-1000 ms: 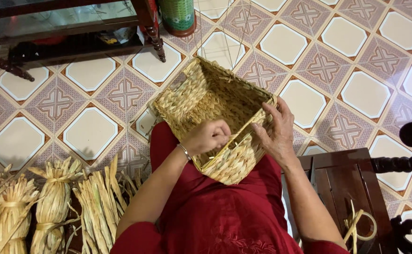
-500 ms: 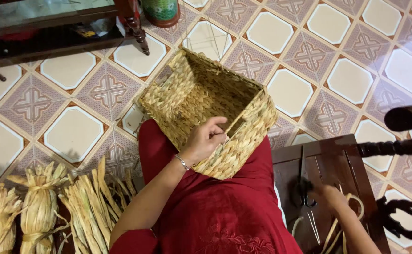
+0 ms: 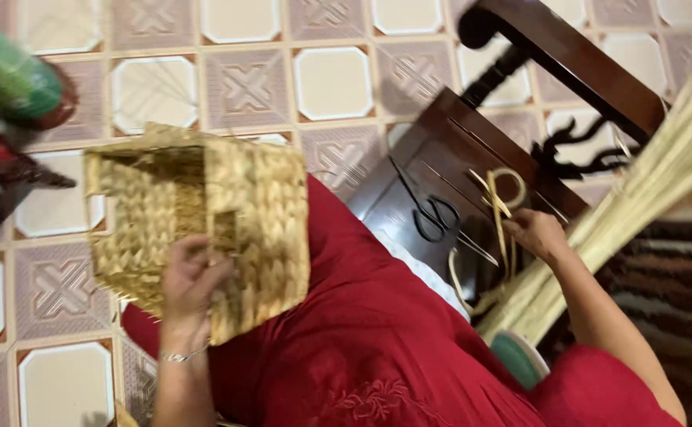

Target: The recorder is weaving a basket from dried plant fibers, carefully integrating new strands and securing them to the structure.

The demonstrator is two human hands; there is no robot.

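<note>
Green round container (image 3: 14, 83) blurred at far left, ten o'clock of frame. Woven straw basket (image 3: 204, 229) rests on red-clothed lap (image 3: 362, 348), open mouth tipped toward nine o'clock, over patterned tile floor (image 3: 243, 79). Left hand (image 3: 192, 281) at six o'clock of basket, fingers curled shut over its rim and side wall, thin bracelet (image 3: 180, 356) at wrist. Dark wooden chair (image 3: 441, 158) at three o'clock of basket; black scissors (image 3: 433, 213) lie on its seat. Right hand (image 3: 537, 233) at three o'clock of scissors, fingers closed on pale straw strips (image 3: 500, 213), one looped above hand. Bundle of long pale stalks (image 3: 646, 182) slants toward one o'clock just beside that hand
</note>
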